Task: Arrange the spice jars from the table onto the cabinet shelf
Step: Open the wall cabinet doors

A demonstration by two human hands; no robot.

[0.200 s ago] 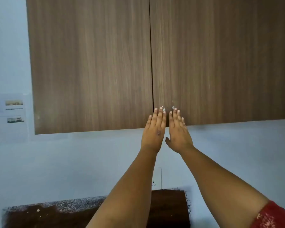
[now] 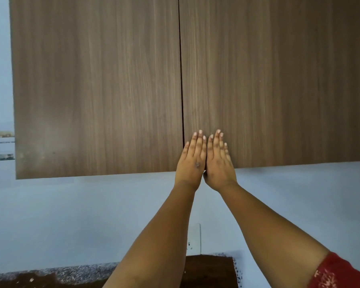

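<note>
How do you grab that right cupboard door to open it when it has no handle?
Probably by its bottom edge, from underneath. The right door is flat with no knob showing, and it meets the left door at a thin seam, too tight for fingers. Its lower edge hangs free of the wall, just where the right hand and left hand rest.
</note>
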